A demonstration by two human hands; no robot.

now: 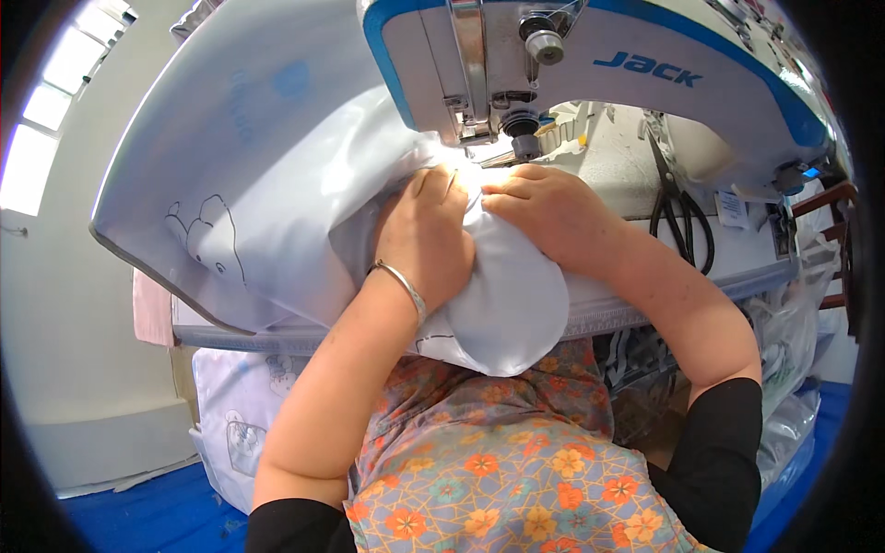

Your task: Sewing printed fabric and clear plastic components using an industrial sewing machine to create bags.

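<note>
A large pale fabric piece [267, 184] with line-drawn cartoon figures and a dark-trimmed edge spreads over the left of the table. Its gathered part runs up to the needle area of a white-and-blue sewing machine [608, 60]. My left hand [424, 226], a silver bangle at its wrist, presses bent fingers into the cloth just in front of the needle. Close beside it on the right, my right hand [558, 217] holds the cloth's edge with its fingers together. Below both hands a rounded white fabric flap [512, 295] hangs over the table's front edge. Bright glare hides the fingertips and the stitching spot.
Black-handled scissors [678, 198] lie on the table right of my right hand, under the machine's arm. A ruler strip [608, 316] runs along the front edge. More printed fabric [235, 415] hangs below left. Clear plastic bags [784, 369] are at the right.
</note>
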